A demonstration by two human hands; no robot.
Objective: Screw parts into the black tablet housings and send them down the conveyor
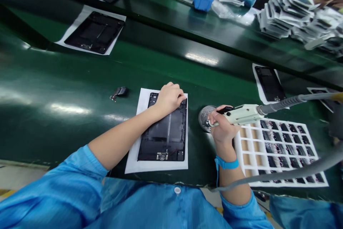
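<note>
Here, a tablet shell [160,134] lies on paper [150,166] on the desk [88,79], probably against scratches. The left hand [170,97] curls its fingers at the far edge, perhaps steadying it, hold unclear; the right hand's [223,129] close around a tool [242,114].

Amb. OK | glare streaks on bench [88,73] | top-R corner blurry, pixelated

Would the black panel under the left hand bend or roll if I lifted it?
The black panel probably won't roll, being flat and rectangular. It looks thin, so might flex. The exposed circuit board could be fragile.
</note>
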